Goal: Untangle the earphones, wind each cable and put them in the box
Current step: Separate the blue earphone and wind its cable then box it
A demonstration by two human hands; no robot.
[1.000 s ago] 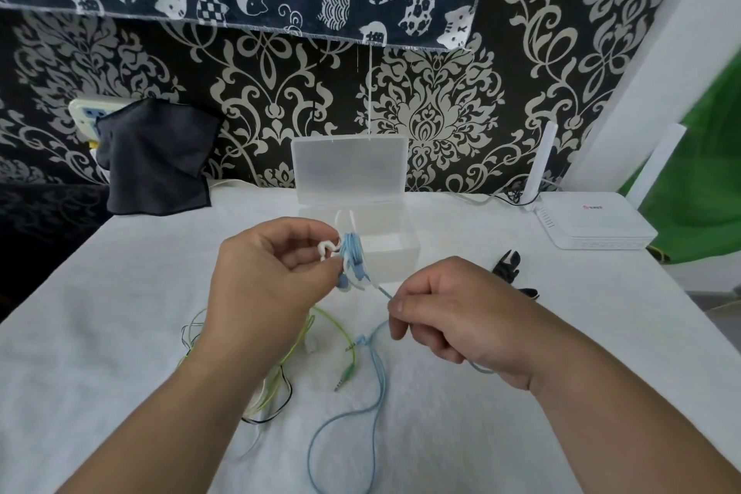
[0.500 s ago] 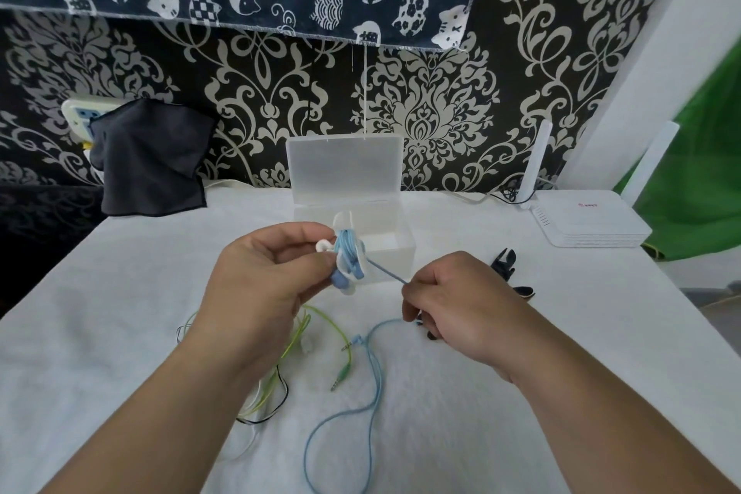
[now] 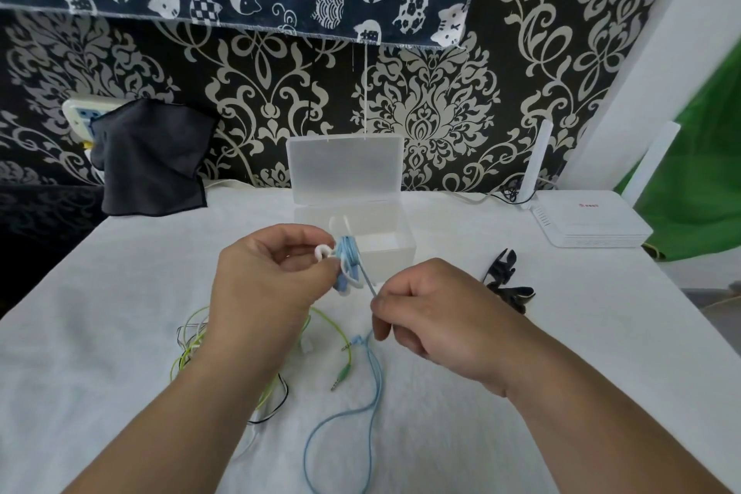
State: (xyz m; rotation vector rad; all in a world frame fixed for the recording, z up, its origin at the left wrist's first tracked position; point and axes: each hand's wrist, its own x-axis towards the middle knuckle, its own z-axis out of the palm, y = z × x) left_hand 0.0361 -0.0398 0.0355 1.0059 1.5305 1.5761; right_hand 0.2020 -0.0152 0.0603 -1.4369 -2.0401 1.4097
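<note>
1. The surface (image 3: 120, 293) is covered with white cloth and runs back to a wall papered in a dark ornamental pattern.
2. A dark cloth (image 3: 152, 156) hangs at the far left edge. A white router (image 3: 589, 221) sits at the far right, its antennas upright.
3. The box (image 3: 393, 253) is translucent plastic and stands at the far middle of the surface. Its lid (image 3: 345, 168) is open and upright.
4. The left hand (image 3: 264, 285) is raised above the surface in front of the box. Its grip is closed: the curled fingers and thumb pinch the blue bundle (image 3: 349, 265).
5. The right hand (image 3: 437, 317) is just right of the bundle and slightly lower. Its grip is closed: thumb and forefinger pinch the blue cable (image 3: 373, 381).
6. A short, taut strand of the blue cable runs from the bundle down to the right fingertips. Below them it drops to the surface and forms a loose loop toward the near edge.
7. The green earphones (image 3: 328, 329) lie tangled with a thin black wire on the surface, partly under the left forearm.
8. The bundle is blue cable wound in tight turns, with white parts showing at its left and lower sides. Whether these are earbuds or a winder cannot be told.
9. Black clips (image 3: 505, 281) lie on the surface to the right of the right hand.
10. The green plug (image 3: 341, 375) rests just left of the blue loop.
</note>
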